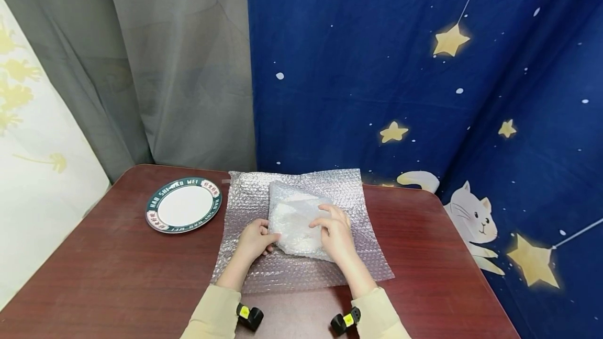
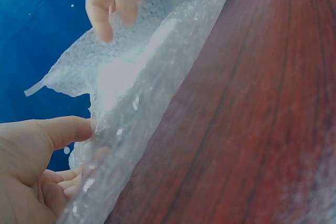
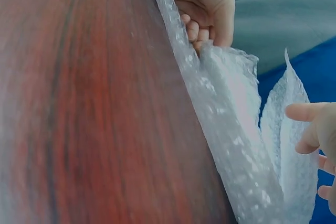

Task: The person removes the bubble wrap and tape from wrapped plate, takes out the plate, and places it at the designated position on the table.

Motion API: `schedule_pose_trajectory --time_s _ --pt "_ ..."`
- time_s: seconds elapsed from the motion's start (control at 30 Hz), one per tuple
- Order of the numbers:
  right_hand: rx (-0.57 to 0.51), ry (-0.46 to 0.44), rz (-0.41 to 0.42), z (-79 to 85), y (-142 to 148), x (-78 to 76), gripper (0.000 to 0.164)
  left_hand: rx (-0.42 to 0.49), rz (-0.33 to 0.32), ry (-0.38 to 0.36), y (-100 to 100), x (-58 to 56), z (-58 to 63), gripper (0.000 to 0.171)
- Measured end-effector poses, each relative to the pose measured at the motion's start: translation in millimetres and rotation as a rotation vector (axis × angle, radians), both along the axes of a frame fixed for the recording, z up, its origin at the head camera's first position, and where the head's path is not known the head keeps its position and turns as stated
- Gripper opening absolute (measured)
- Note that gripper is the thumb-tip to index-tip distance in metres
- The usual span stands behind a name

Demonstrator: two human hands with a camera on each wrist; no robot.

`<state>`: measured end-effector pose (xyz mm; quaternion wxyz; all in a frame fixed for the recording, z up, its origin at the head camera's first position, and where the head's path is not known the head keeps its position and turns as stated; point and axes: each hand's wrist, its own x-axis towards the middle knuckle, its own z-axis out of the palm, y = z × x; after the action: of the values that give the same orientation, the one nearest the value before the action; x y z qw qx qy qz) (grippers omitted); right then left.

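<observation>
A flat bundle [image 1: 297, 224] in clear bubble wrap lies on a larger bubble wrap sheet [image 1: 247, 192]. At the bundle's left edge, my left hand [image 1: 253, 240] pinches the wrap, thumb on top and fingers curled below; the left wrist view shows the thumb tip right at the wrap's edge, with a fingertip behind the clear film. Over the bundle's right side hovers my right hand [image 1: 335, 230], its thumb and index finger spread apart and nothing gripped between them. What the wrap covers is blurred by the bubbles and glare.
To the left of the sheet sits a white plate [image 1: 185, 206] with a dark green lettered rim. The reddish-brown table [image 1: 424, 255] extends on both sides. Behind it hang a grey curtain [image 1: 188, 67] and a blue star-patterned curtain [image 1: 348, 67].
</observation>
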<state>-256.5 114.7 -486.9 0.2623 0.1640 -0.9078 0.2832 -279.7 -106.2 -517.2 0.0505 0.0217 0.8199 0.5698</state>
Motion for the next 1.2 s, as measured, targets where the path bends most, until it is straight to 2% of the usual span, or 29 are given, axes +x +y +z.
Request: schedule_pose_trajectory --time_s 0.27,0.6,1.2 --pt "-0.001 -0.004 -0.061 2.0 15.7 5.0 0.036 0.005 0.0 -0.001 0.1 0.6 1.9 0.05" --pt "-0.052 -0.091 -0.134 1.9 34.8 9.3 0.032 -0.003 -0.005 -0.005 -0.6 1.0 3.7 0.051" --pt "-0.1 -0.176 -0.238 -11.0 66.0 9.5 0.035 0.012 -0.008 0.002 -2.3 -1.0 0.2 0.051"
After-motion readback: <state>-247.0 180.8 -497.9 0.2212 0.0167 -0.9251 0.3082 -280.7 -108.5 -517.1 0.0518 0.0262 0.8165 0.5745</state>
